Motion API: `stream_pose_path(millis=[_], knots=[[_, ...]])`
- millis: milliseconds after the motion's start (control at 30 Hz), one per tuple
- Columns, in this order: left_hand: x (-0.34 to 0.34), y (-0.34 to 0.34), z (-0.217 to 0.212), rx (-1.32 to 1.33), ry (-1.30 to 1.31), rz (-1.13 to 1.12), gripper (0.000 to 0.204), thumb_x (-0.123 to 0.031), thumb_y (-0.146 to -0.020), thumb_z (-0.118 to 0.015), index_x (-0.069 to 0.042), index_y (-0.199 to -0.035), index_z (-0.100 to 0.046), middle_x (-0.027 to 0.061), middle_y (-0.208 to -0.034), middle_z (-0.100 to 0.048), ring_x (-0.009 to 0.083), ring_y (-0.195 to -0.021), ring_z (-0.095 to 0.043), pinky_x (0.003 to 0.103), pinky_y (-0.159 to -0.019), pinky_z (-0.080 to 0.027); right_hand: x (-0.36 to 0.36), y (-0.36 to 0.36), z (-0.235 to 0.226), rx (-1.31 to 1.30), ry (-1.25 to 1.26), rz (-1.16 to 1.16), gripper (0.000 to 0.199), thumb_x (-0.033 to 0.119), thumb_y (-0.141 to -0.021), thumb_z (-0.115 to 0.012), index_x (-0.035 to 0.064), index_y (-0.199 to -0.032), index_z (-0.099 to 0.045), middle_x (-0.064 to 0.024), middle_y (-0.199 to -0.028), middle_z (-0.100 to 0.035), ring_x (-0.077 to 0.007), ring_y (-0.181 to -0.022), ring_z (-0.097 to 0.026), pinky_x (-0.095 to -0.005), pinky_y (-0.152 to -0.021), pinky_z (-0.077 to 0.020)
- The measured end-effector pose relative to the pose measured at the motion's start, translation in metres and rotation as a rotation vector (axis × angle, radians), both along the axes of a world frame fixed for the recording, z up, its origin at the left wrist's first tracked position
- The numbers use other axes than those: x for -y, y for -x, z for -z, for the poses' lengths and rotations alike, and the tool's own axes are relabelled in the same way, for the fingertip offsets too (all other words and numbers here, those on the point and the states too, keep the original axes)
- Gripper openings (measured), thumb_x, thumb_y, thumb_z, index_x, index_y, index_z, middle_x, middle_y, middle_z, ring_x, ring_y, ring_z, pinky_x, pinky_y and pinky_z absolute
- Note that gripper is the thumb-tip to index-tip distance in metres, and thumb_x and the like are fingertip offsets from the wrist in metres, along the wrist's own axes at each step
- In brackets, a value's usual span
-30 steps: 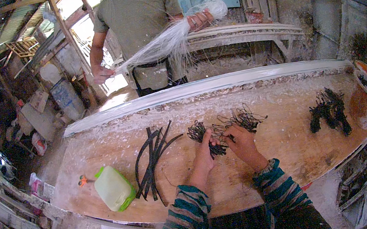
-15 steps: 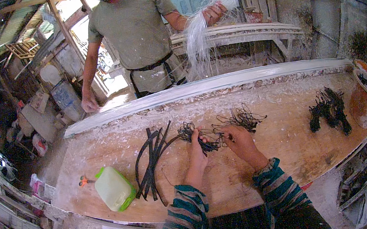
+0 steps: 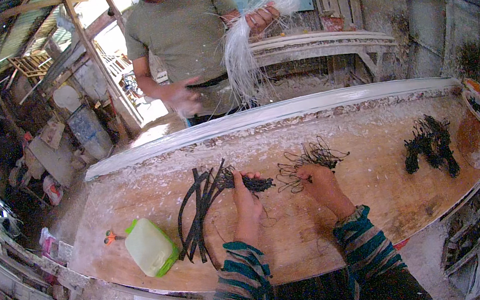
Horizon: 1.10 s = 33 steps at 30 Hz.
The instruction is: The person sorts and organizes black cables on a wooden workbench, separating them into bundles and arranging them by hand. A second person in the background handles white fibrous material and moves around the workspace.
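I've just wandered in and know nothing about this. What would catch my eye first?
Probably the shock of whitish strands gripped by the co-worker beyond the table. Next, mid-table, the left hand holds a bunch of black cords, while the right hand curls at thin dark loops. The green-trimmed pale container stands out at the table's left.

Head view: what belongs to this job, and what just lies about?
In use:
- black cord bundle, in left hand
- looped black cords, at right hand

Likely lying about:
- black strips
- plastic container
- orange-handled scissors
- far-right cord clumps
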State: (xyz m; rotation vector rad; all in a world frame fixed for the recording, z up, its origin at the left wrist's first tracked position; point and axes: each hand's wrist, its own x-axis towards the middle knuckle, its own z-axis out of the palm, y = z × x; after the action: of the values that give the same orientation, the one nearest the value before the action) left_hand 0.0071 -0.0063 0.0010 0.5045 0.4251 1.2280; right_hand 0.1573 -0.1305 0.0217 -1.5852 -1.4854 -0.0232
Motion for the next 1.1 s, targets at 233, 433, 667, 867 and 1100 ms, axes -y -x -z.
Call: stream_pose_path(millis=[233, 433, 667, 867, 1100], knots=[[0.015, -0.005, -0.005, -0.095, -0.056, 0.232, 0.026, -0.036, -0.085, -0.052, -0.011, -0.078, -0.045, -0.0017, -0.062, -0.039, 0.0135, -0.059, -0.045, 0.032, -0.065, -0.045, -0.009, -0.007, 0.010, -0.162, -0.132, 0.106, 0.015, -0.002, -0.071, -0.062, 0.0017, -0.085, -0.059, -0.0047, -0.070, -0.058, -0.0121, -0.063, -0.055, -0.0236, -0.056, -0.0441], [0.019, -0.007, 0.003, -0.285, -0.029, 0.326, 0.029, -0.035, -0.080, -0.061, -0.009, -0.076, -0.047, -0.0026, -0.059, -0.040, 0.0117, -0.053, -0.043, 0.028, -0.059, -0.045, -0.012, -0.006, 0.003, -0.348, -0.255, 0.062, 0.017, 0.000, -0.075, -0.062, 0.0017, -0.090, -0.056, -0.0007, -0.073, -0.057, -0.0075, -0.065, -0.052, -0.0214, -0.060, -0.0429], [0.040, -0.017, -0.002, -0.220, -0.090, 0.393, 0.037, -0.030, -0.077, -0.066, -0.005, -0.102, -0.056, -0.0031, -0.062, -0.044, 0.0090, -0.055, -0.043, 0.026, -0.055, -0.043, -0.011, 0.008, 0.008, -0.881, -0.152, -0.225, 0.022, 0.006, -0.078, -0.062, 0.0031, -0.098, -0.052, -0.0011, -0.077, -0.057, -0.0085, -0.071, -0.053, -0.0213, -0.063, -0.0419], [0.041, -0.017, -0.005, -0.302, -0.167, 0.337, 0.025, -0.034, -0.083, -0.057, -0.012, -0.095, -0.052, -0.0034, -0.060, -0.044, 0.0095, -0.053, -0.047, 0.024, -0.043, -0.041, -0.008, 0.021, 0.003, -1.139, 0.009, -0.478, 0.023, 0.006, -0.079, -0.061, 0.0032, -0.099, -0.051, -0.0053, -0.082, -0.060, -0.0107, -0.071, -0.054, -0.0227, -0.068, -0.0433], [0.042, -0.015, -0.009, -0.302, -0.138, 0.330, 0.022, -0.031, -0.083, -0.057, -0.009, -0.084, -0.053, 0.0005, -0.062, -0.050, 0.0126, -0.049, -0.051, 0.026, -0.040, -0.044, -0.006, 0.027, 0.005, -1.206, 0.126, -0.508, 0.029, 0.006, -0.079, -0.061, 0.0046, -0.105, -0.048, -0.0073, -0.090, -0.059, -0.0134, -0.079, -0.055, -0.0246, -0.068, -0.0434]])
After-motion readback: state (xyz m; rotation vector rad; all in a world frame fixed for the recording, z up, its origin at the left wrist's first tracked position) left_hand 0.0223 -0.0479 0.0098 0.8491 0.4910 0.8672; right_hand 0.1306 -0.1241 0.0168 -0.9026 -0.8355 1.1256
